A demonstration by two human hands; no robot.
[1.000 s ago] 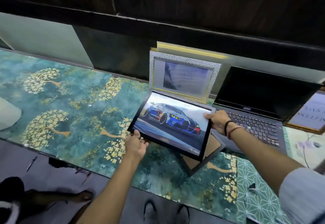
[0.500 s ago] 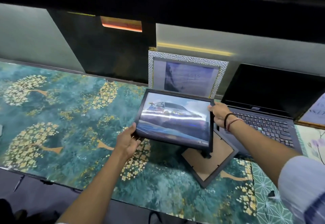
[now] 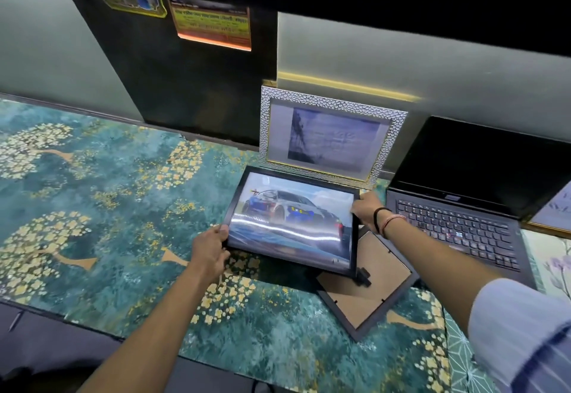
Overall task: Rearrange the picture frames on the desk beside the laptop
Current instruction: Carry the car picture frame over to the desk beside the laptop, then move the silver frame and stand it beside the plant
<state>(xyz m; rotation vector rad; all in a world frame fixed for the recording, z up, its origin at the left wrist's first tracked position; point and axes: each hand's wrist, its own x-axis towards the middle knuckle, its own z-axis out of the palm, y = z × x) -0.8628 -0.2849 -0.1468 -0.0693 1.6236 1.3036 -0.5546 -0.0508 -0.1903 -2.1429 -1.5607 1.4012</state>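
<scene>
Both arms stretched forward, bare forearms converging toward the middle. Left hand point(image 3: 209, 253) curled closed in a grip, thumb on top, wrist bent slightly inward. Right hand point(image 3: 366, 211) higher and farther out, fingers clamped shut, dark and reddish bands round the wrist, pale sleeve above the elbow.

Grey wall panels point(image 3: 401, 62) flank a dark panel point(image 3: 185, 90).

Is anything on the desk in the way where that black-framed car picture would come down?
Yes. A dark frame lying face-down with its brown cardboard back up sits under the lower right corner of the black-framed car picture, which both hands hold. The silver textured frame stands right behind it.
</scene>
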